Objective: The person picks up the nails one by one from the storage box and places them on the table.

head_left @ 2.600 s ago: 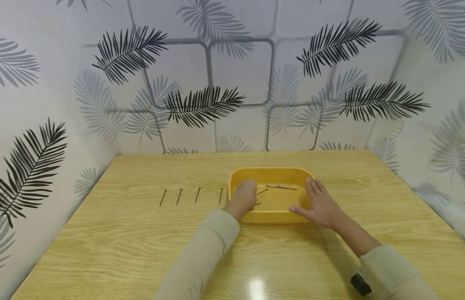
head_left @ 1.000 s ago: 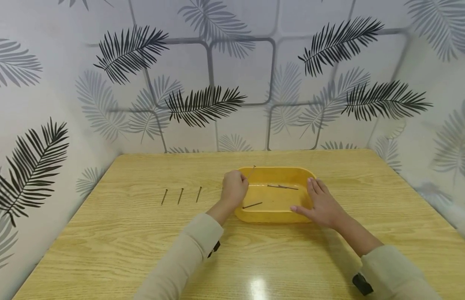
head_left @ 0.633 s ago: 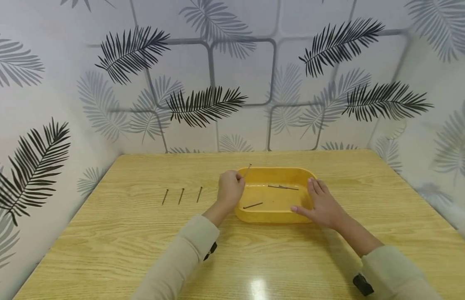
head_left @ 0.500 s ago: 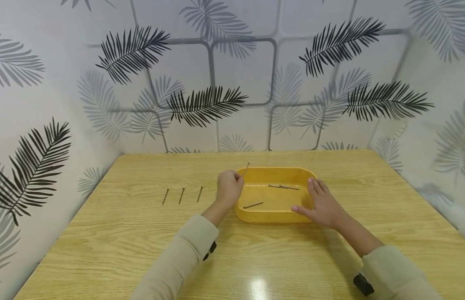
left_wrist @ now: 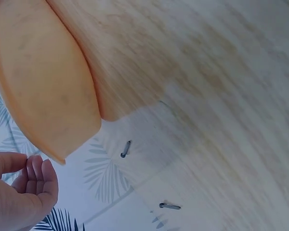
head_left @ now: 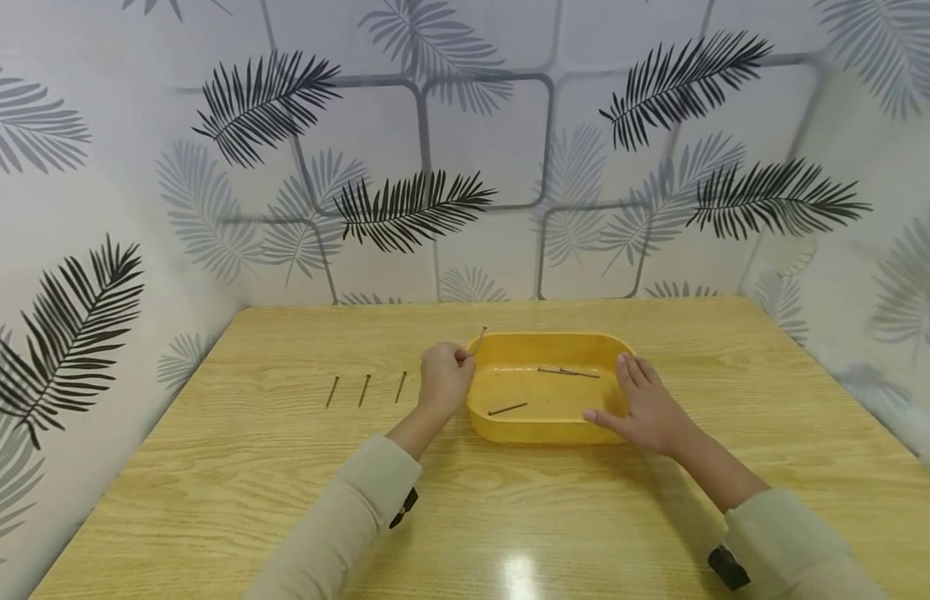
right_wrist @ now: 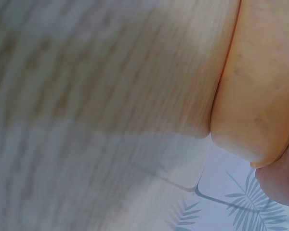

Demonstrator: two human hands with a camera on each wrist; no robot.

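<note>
My left hand (head_left: 444, 379) pinches a nail (head_left: 480, 337) between thumb and fingertips, its head pointing up, at the left rim of a yellow plastic tray (head_left: 555, 432). In the left wrist view that hand's fingertips stand just beside the tray's rim; the nail does not show there. My right hand (head_left: 651, 408) rests on the tray's right end, fingers laid straight over the rim and thumb on the front edge. Inside the tray lie a nail (head_left: 507, 409) at the front left and two nails (head_left: 568, 372) crossing near the back.
Left of the tray, three nails (head_left: 364, 391) lie in a spaced row on the wooden table (head_left: 247, 467), heads toward the back. A wall with a leaf pattern (head_left: 487, 150) stands behind the table.
My left hand has come up out of the tray with a nail and moved left past its rim. One nail of the table row is now hidden behind that hand. The right hand stays put.
</note>
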